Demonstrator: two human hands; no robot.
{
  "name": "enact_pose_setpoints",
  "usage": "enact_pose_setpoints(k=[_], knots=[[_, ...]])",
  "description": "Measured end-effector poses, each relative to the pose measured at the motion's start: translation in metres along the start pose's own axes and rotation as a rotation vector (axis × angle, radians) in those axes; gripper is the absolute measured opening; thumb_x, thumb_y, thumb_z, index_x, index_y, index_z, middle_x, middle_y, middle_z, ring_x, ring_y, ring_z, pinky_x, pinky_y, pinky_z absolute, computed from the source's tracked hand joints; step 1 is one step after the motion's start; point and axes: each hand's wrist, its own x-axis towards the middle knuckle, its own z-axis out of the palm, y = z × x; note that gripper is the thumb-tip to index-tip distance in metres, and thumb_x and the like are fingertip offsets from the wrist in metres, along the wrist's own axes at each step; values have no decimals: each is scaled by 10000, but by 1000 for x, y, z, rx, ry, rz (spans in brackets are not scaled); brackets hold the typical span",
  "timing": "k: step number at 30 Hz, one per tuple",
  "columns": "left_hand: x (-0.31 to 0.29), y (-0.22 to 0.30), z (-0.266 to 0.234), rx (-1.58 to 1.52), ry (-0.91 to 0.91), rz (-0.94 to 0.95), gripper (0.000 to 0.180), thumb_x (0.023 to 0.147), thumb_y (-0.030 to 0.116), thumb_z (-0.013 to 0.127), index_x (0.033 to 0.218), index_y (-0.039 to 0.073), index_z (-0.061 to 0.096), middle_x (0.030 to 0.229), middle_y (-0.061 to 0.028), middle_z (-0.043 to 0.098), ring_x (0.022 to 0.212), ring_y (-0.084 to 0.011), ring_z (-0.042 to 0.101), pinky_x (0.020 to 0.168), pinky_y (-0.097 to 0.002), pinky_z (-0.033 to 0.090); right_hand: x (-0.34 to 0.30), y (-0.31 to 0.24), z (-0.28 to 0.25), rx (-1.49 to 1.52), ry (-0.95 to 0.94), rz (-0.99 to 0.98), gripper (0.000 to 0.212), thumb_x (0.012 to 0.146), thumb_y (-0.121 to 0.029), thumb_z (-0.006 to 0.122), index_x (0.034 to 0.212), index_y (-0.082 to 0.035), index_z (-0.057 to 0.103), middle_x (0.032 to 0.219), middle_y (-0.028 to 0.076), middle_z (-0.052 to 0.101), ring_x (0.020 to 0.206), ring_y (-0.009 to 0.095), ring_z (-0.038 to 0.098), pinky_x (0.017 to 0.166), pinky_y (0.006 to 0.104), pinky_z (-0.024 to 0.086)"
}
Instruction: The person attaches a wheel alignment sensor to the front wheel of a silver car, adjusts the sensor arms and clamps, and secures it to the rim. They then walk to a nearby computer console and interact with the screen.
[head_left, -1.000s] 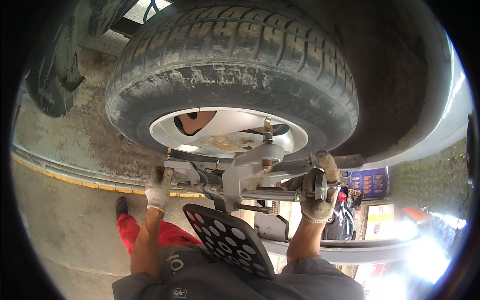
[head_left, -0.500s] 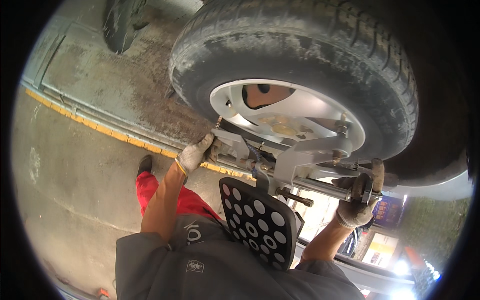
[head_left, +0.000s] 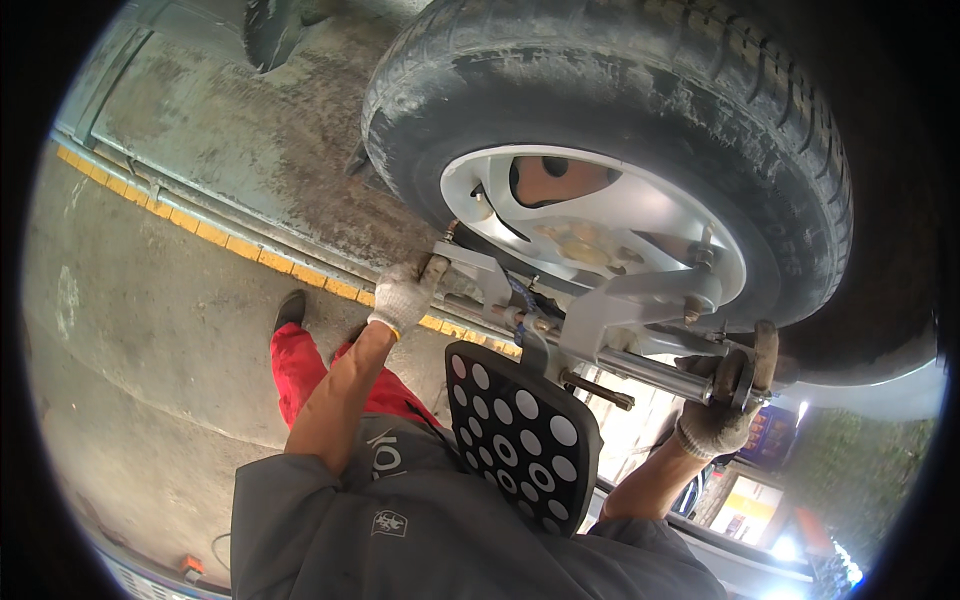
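Both gloved hands — left hand (head_left: 405, 298) at nine o'clock, right hand (head_left: 722, 405) at four — clenched on the alignment clamp (head_left: 610, 315) (seated against the wheel rim (head_left: 640, 215), seemingly unfinished).

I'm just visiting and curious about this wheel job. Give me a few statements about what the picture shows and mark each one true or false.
1. Both hands wear work gloves. True: the left hand and the right hand are both gloved.
2. The metal clamp sits across a bare steel hub with no tyre. False: it sits across a silver rim inside a black tyre.
3. A black plate with white dots hangs from the clamp. True.
4. The right hand rests on the floor. False: it grips the clamp's right end.
5. The person wears blue trousers. False: the trouser leg is red.
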Motion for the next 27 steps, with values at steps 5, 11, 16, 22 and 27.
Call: enact_pose_setpoints(k=[5, 11, 16, 22, 27], knots=[[8, -5, -1, 155, -53, -47, 655, 1102, 663, 516, 1094, 68, 789, 924, -272, 751, 958, -496, 722, 827, -559, 557, 1, -2, -3, 55, -45, -12, 940, 1065, -439, 749, 1724, 33, 273, 759, -13, 437, 666, 195, 580, 842, 556, 645], [7, -2, 2, 132, -57, -78, 618, 1111, 638, 518, 1125, 74, 771, 971, -246, 761, 983, -493, 724, 853, -556, 560, 0, 1, -5, 63, -17, -34, 944, 1060, -394, 767, 1719, 55, 264, 775, -9, 466, 710, 218, 646, 907, 589, 658], [5, 5, -4, 67, -82, -88, 608, 1103, 625, 575, 1265, 60, 731, 1028, -201, 783, 957, -394, 751, 858, -499, 572, 0, 3, -3, 25, -80, -77, 936, 1067, -413, 752, 1716, 57, 270, 775, -14, 459, 692, 214, 632, 900, 578, 650], [-7, 17, -4, -90, -46, -217, 752, 1060, 722, 575, 1272, 19, 740, 1124, -244, 805, 1094, -419, 773, 956, -491, 593, 1, 8, 2, 134, -19, -70, 853, 1056, -419, 763, 1677, 22, 379, 733, -39, 386, 634, 146, 459, 677, 431, 529], [-71, 88, -10, -106, 42, -50, 640, 1074, 546, 677, 1418, 7, 637, 1316, -209, 743, 1185, -355, 724, 1005, -473, 580, -4, 5, 15, -159, 147, -108, 959, 923, -491, 885, 1575, 74, 468, 805, 4, 529, 702, 153, 582, 706, 407, 604]])
